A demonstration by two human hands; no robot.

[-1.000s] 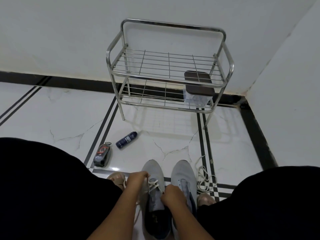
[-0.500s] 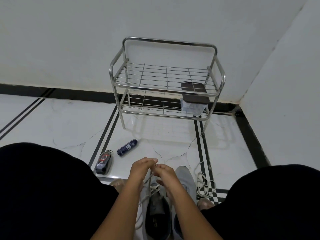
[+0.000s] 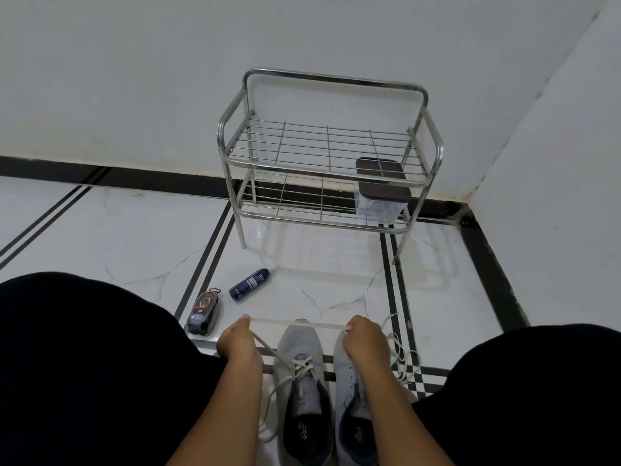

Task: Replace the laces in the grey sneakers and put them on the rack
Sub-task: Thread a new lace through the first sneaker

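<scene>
Currently stretching lace (image 3: 297,323) level above the toes of the pair, pinching it at each end: left hand (image 3: 237,341) with fingers curled, thumb and forefinger nipping the lace; right hand (image 3: 364,338) likewise curled, nipping the other end. Running from the left hand down into the crossed front eyelets of left shoe (image 3: 300,348), then trailing slack along that shoe's left side. Standing side by side on floor (image 3: 134,237) between knees (image 3: 84,364), toes toward rack (image 3: 331,79): left shoe and right shoe (image 3: 342,371), touching or nearly so. Judging right shoe not yet laced, going by its bare eyelets.

Risking, by judgement:
- pulling unevenly and leaving one end too short for the top eyelets;
- tugging hard and dragging or tipping left shoe, neither hand bracing it;
- letting a pinch slip and dropping an end;
- picking up loose lace (image 3: 401,358), lying just beside right shoe, by mistake;
- catching the trailing slack under a forearm.

Offering room: open floor ahead, between shoes and rack. Lying to the left front, near the left hand and well apart from rack: can (image 3: 249,284) and bottle (image 3: 203,309). Closing in on both sides: knees. Occupying the right end of the lower shelf: box (image 3: 379,203). Limiting reach beyond rack: wall (image 3: 134,79) behind, and a second wall on the right.
</scene>
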